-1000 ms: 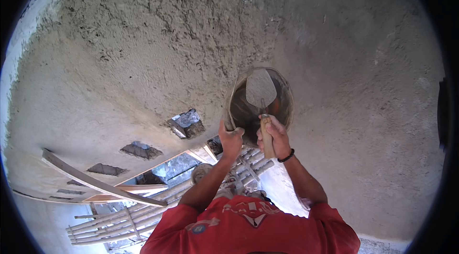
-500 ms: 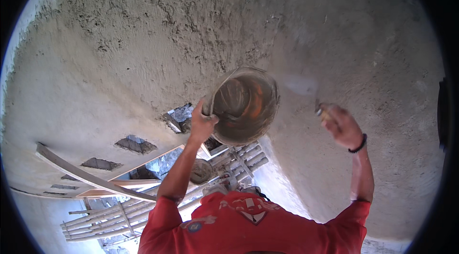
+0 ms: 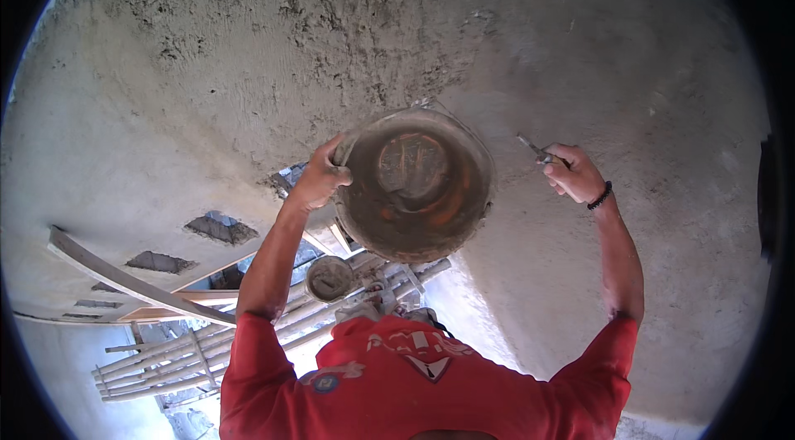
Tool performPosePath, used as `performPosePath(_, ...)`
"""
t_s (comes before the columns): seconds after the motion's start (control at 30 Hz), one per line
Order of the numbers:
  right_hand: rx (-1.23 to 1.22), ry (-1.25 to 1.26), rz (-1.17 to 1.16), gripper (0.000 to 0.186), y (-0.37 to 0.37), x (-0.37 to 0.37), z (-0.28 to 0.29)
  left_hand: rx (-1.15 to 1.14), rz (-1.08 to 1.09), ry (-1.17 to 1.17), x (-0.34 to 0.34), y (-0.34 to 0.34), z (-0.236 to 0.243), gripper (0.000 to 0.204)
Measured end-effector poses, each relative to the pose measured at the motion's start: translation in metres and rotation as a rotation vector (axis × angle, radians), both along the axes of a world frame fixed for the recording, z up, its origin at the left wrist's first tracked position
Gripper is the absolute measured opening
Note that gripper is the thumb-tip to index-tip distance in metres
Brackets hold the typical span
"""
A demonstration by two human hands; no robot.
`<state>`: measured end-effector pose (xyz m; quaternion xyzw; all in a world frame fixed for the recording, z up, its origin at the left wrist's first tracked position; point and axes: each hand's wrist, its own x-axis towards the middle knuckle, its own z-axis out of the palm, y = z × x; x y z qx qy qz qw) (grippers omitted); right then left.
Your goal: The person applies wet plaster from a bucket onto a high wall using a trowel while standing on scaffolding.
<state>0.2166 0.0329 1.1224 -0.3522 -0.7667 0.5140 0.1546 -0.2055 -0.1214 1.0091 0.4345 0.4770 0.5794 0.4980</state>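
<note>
My left hand (image 3: 321, 178) grips the left rim of a mortar-smeared bucket (image 3: 474, 191), thumb on the inside. The bucket's open mouth faces me, showing wet grey mortar (image 3: 397, 216) streaked over its orange inner wall. A thin wire handle lies along its upper right rim. To the right of the bucket and apart from it, my right hand (image 3: 575, 175) closes round the handle of a trowel (image 3: 532, 148). The trowel's blade is seen nearly edge-on and points up and left, toward the bucket. A dark bracelet circles my right wrist.
Rough grey plaster covers the wall (image 3: 248, 67), with smoother plaster (image 3: 638, 92) at right. Holes (image 3: 222, 229) pierce the wall at left, near a long curved board (image 3: 124, 274). Below are a pole platform (image 3: 182, 365) and a smaller bucket (image 3: 329, 278).
The bucket has tipped so its mouth faces me more fully, and my left hand has moved left and up with it. My right hand has risen slightly with the trowel, now less blurred.
</note>
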Motion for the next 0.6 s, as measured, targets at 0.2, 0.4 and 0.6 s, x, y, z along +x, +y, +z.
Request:
performPosePath(0.2, -0.046, -0.148, -0.041, 0.033, -0.008, 0.003, -0.002, 0.031, -0.037, -0.04, -0.007, 0.009, -0.015, 0.067)
performPosePath(0.4, 0.028, -0.383, -0.025, 0.029, -0.045, -0.003, -0.018, 0.04, 0.006, -0.044, 0.005, 0.013, -0.023, 0.061)
performPosePath(0.6, 0.358, -0.428, -0.17, 0.036, -0.044, -0.007, -0.025, -0.032, 0.115, -0.104, 0.022, 0.015, -0.026, 0.061)
